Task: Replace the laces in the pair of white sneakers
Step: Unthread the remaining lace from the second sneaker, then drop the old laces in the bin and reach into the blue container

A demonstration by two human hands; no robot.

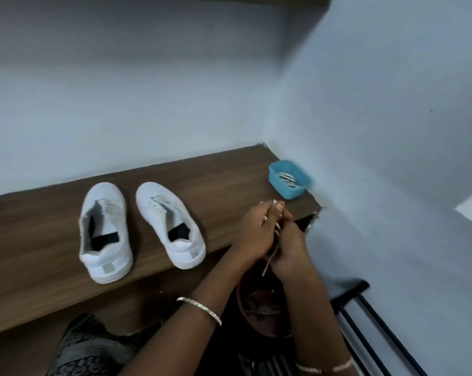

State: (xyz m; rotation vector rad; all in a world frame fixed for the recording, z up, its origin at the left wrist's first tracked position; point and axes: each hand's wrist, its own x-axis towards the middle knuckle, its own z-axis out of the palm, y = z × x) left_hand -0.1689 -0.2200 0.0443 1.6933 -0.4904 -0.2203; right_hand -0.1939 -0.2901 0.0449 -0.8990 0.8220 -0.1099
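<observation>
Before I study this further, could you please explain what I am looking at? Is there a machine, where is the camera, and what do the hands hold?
There is no machine here: a person works with bare hands. The single picture comes from a camera worn on the person's head, looking forward and down. On the wooden table stand two white shoes, heels toward the person: the nearer sneaker and the farther sneaker. A blue tub sits in the far corner; its contents are too small to tell. The left hand and the right hand meet at the table's edge, both gripping a pale lace whose end hangs above a brown bowl.
</observation>
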